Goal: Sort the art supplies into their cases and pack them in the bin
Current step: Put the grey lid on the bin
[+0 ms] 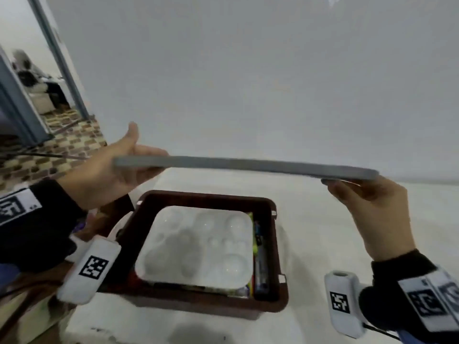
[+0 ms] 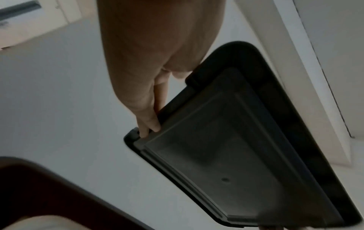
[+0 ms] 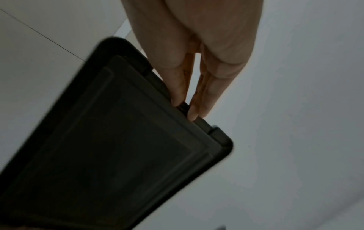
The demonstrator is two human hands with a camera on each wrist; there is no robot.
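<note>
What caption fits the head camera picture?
Both hands, left hand and right hand, hold a grey lid above the brown bin containing a white palette.
</note>
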